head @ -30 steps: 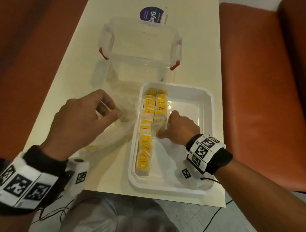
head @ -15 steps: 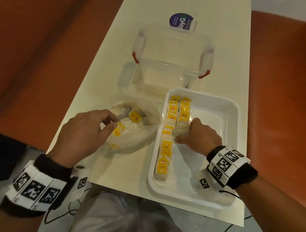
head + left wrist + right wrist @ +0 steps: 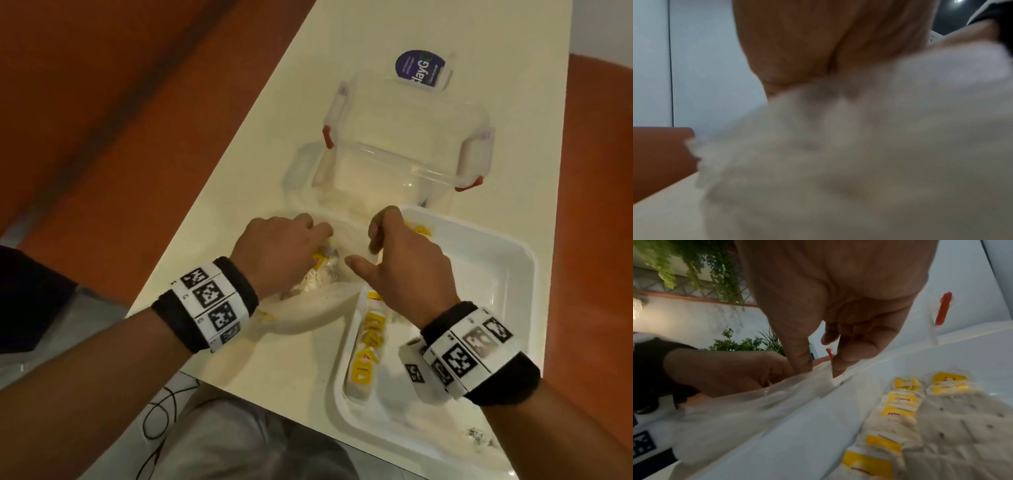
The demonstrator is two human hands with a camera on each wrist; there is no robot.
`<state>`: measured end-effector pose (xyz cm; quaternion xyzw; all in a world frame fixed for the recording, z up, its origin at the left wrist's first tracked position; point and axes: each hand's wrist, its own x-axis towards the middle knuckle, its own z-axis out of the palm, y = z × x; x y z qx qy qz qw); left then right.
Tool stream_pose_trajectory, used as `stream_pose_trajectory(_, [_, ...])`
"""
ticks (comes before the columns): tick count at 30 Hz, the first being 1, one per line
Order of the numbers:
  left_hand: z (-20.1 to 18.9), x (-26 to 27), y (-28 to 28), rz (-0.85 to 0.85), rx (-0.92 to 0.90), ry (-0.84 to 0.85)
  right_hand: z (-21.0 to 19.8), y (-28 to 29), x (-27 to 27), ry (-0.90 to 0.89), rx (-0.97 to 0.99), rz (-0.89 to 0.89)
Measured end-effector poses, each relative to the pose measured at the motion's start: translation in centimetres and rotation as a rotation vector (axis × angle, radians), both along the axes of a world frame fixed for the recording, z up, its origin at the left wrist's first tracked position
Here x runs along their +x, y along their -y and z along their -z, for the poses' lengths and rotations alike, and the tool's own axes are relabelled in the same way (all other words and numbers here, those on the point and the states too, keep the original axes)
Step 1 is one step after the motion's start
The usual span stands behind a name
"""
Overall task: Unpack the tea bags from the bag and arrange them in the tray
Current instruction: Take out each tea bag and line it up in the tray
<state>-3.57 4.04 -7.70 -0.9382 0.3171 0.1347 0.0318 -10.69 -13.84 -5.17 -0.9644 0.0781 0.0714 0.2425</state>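
Note:
A clear plastic bag (image 3: 308,308) with loose tea bags (image 3: 322,274) lies on the table, left of the white tray (image 3: 513,246). A row of yellow-tagged tea bags (image 3: 368,342) runs along the tray's left side, with a second row beside it (image 3: 947,386). My left hand (image 3: 308,236) is over the bag's mouth, fingers curled down onto the plastic. The left wrist view is blurred, showing only palm (image 3: 807,40) and bag (image 3: 838,162). My right hand (image 3: 359,251) reaches across the tray's left rim, and its thumb and forefinger (image 3: 838,366) pinch the bag's edge (image 3: 818,376).
A clear storage box with red latches (image 3: 404,164) stands just behind the bag and tray, its labelled lid (image 3: 419,70) beyond it. Orange seats flank the narrow table on both sides. Dark specks (image 3: 478,437) lie near the front right corner.
My right hand has left the tea bags in the tray and moved left to the bag's edge. My left hand has shifted in over the bag's mouth.

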Motion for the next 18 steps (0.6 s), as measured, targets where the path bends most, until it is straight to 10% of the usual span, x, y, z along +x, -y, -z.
stream_pose_trajectory(18, [1.5,2.0,-0.8,-0.110,-0.309,-0.233,1.6,0.8,-0.6,0.031,0.104,0.087])
